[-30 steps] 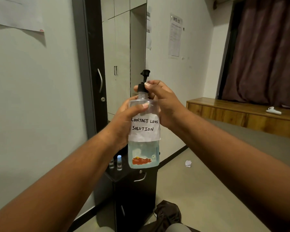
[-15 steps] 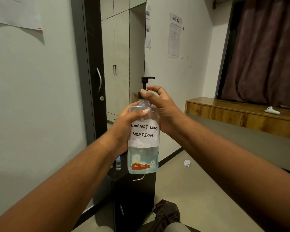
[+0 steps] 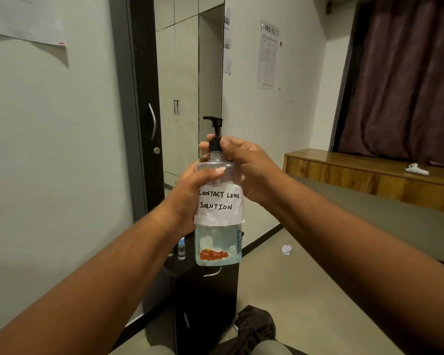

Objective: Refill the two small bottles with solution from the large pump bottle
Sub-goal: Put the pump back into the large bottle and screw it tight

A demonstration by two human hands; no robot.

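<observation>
I hold the large clear pump bottle point(image 3: 218, 242) upright in mid-air; its paper label reads "CONTACT LENS SOLUTION". My left hand point(image 3: 190, 198) wraps the bottle's body from the left. My right hand point(image 3: 246, 165) pinches the black pump collar point(image 3: 215, 144) at the neck, and the pump nozzle point(image 3: 213, 121) points left. Below, one small bottle with a blue cap point(image 3: 181, 249) stands on the black cabinet point(image 3: 205, 290). A second small bottle point(image 3: 170, 252) is mostly hidden behind my left forearm.
A dark door point(image 3: 149, 111) with a metal handle is behind the cabinet on the left. A wooden bench point(image 3: 369, 175) with a white object point(image 3: 417, 169) runs along the right. A crumpled paper point(image 3: 286, 249) lies on the floor; dark cloth point(image 3: 254, 326) sits below.
The pump nozzle has turned from facing away, to pointing right, to pointing left, as my right hand twists the collar. The bottle has stayed in my left hand at about the same height.
</observation>
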